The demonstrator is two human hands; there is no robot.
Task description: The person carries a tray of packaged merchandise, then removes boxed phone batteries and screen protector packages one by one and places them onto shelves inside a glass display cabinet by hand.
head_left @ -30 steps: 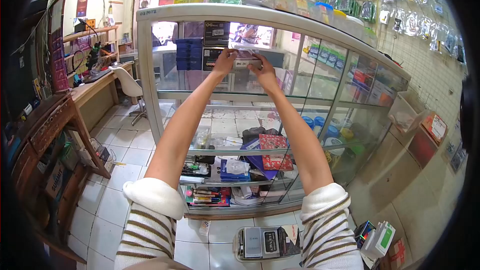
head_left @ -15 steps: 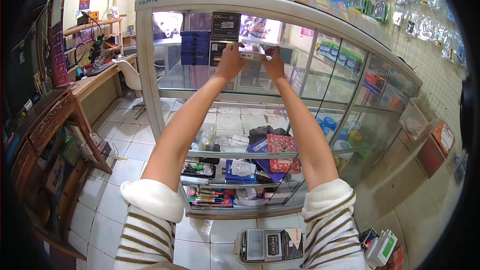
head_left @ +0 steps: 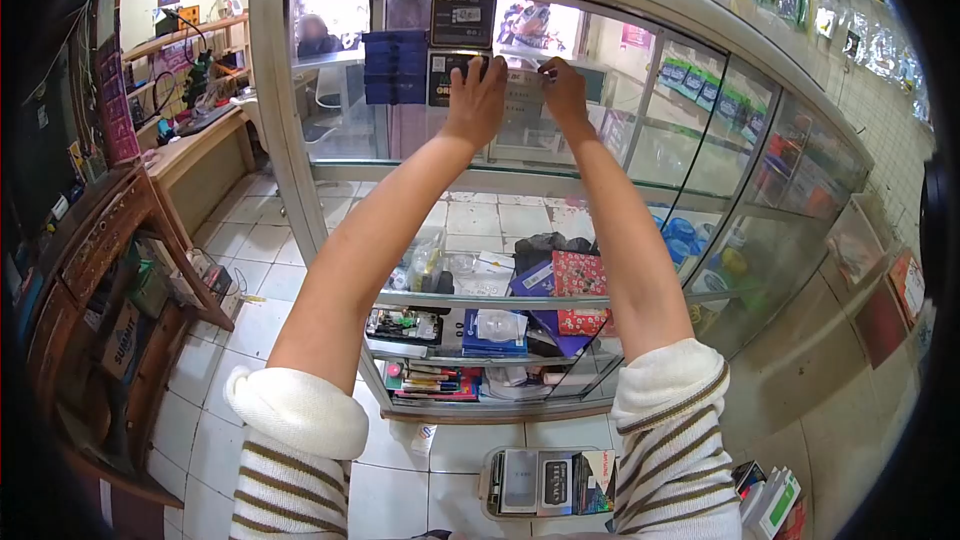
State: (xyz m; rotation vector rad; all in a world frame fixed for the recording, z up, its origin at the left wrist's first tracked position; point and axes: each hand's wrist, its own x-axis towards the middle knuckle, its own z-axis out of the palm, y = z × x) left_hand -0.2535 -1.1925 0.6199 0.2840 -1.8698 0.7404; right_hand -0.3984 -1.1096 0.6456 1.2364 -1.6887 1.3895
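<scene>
Both hands reach into the upper level of a glass display case (head_left: 262, 50). My left hand (head_left: 476, 100) has its fingers spread in front of a black box with orange lettering (head_left: 440, 82). My right hand (head_left: 565, 98) is at the right end of a pale, flat box (head_left: 522, 64), its fingers bent; whether they grip it is hard to make out. Another black box (head_left: 462, 18) stands above the lettered one. Beside them on the left is a stack of dark blue boxes (head_left: 395, 68). Grey boxes (head_left: 518, 110) show behind and between my hands.
Lower shelves hold a red patterned item (head_left: 580, 275), blue packs (head_left: 494, 332) and pens (head_left: 430, 382). Below the case, a clear container of boxes (head_left: 496, 482) lies on the floor. A wooden cabinet (head_left: 110, 240) stands left; packets (head_left: 845, 0) hang on the right wall.
The view has shifted closer to the case. The pale box, earlier between both hands, now sits farther back at the stack, and my left hand's fingers have spread.
</scene>
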